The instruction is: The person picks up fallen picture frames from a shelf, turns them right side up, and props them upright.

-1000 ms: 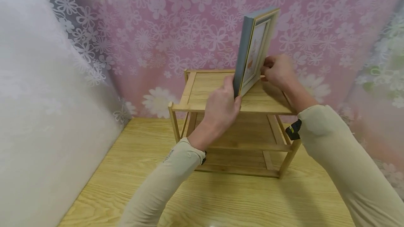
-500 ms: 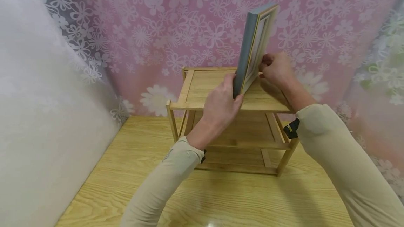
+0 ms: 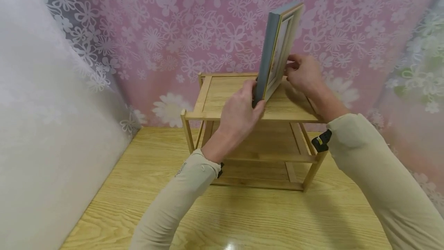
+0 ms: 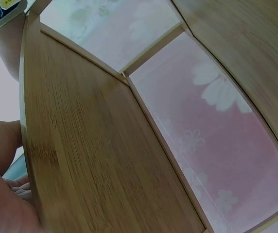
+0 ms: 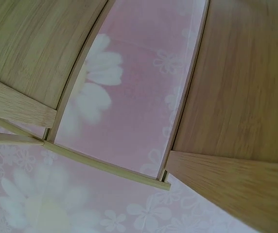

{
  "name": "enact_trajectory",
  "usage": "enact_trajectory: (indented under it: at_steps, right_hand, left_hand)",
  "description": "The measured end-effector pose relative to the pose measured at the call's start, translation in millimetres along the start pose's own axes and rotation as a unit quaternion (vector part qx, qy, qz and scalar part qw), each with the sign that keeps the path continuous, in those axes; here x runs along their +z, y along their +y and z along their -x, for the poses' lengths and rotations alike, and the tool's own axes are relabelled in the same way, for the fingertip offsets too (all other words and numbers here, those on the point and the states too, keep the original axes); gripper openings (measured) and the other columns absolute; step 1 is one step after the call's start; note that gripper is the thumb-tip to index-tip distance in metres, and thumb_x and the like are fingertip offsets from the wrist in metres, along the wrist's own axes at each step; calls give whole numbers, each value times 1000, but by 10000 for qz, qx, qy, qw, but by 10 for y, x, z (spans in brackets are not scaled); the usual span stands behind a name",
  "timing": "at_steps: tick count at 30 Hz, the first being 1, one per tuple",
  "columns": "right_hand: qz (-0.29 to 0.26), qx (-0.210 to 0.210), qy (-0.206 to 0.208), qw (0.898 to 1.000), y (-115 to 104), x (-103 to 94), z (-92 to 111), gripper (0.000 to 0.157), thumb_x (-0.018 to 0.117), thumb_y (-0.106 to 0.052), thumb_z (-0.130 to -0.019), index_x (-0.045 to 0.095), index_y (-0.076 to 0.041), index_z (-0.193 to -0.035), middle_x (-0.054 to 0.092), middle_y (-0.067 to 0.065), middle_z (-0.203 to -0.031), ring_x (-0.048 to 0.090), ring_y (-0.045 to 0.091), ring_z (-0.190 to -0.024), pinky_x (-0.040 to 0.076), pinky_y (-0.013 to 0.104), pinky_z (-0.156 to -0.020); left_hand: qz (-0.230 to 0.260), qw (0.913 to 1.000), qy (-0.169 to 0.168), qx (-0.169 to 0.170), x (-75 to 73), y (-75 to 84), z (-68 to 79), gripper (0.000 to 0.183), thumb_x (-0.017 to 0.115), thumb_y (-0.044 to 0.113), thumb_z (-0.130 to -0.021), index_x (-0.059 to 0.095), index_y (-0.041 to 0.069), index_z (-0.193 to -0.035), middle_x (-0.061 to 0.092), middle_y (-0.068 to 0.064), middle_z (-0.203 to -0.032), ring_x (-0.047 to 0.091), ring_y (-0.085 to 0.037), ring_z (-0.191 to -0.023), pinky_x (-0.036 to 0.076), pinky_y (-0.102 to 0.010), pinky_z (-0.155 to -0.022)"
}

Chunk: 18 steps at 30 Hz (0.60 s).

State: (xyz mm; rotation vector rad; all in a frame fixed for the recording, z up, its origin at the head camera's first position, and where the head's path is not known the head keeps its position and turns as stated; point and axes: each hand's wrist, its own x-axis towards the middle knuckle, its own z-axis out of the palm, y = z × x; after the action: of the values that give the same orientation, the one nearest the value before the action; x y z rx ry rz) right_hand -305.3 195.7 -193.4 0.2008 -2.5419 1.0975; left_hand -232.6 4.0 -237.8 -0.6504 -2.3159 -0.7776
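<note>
A picture frame with a grey-blue outer edge and a thin gold line stands on edge over the top board of a three-tier wooden shelf. My left hand grips its near lower corner, thumb on the front side and fingers wrapped behind. At the far edge, my right hand holds the frame with bent fingers, the tips partly hidden. The picture faces right and shows at a steep slant. In the left wrist view, part of my left hand appears beside a board; the right wrist view shows only boards and wall.
Below the top board are two lower tiers, the middle board and the bottom board. The shelf stands on a wood-grain floor, close to a pink flowered wall. A pale white surface rises at the left.
The picture frame has turned slightly, so its picture shows more narrowly. Both hands keep their hold, and the whole view has shifted a little.
</note>
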Motion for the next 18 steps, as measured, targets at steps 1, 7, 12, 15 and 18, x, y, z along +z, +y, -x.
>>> enact_trajectory:
  at_steps: [1, 7, 12, 15, 18]
  right_hand:
    - [-6, -10, -27, 10000, -5, -11, 12, 44, 41, -2, -92, 50, 0, -135, 61, 27, -117, 62, 37, -102, 49, 18, -68]
    - [-111, 107, -42, 9999, -20, -127, 84, 53, 40, -8, -93, 34, -4, -146, 54, 24, -130, 53, 34, -118, 47, 24, -80]
    - [-831, -159, 574, 9948, -116, -294, 171, 56, 43, -18, -95, 28, -14, -149, 40, 15, -144, 39, 25, -132, 34, 36, -107]
    - [-1141, -655, 803, 9880, -257, -399, 245, 56, 47, -19, -95, 31, -19, -148, 34, 8, -148, 31, 17, -136, 26, 32, -112]
    - [-1169, -1190, 841, 9824, -435, -475, 319, 57, 52, -20, -94, 32, -19, -148, 31, 2, -151, 25, 11, -139, 19, 27, -113]
  left_hand:
    - [-4, 10000, -12, 4, -4, 2, 0, 40, 67, 19, -88, 51, 4, -120, 69, -11, -104, 68, -19, -87, 55, -29, -70]
    - [19, 10000, -45, -3, -37, 19, -12, 35, 64, 20, -90, 52, 5, -118, 71, -6, -94, 67, -12, -75, 51, -22, -58]
    - [-14, 9999, 63, -127, -109, 9, -20, 31, 59, 26, -93, 55, 8, -117, 71, -1, -86, 61, -9, -59, 42, -21, -44]
    - [-51, 9994, 228, -263, -174, -40, -45, 28, 57, 25, -93, 56, 9, -117, 70, 0, -87, 62, -11, -62, 43, -23, -44]
    - [256, 9991, 251, -219, -226, -110, -95, 27, 57, 17, -92, 55, 6, -117, 68, -5, -92, 65, -14, -75, 50, -25, -56]
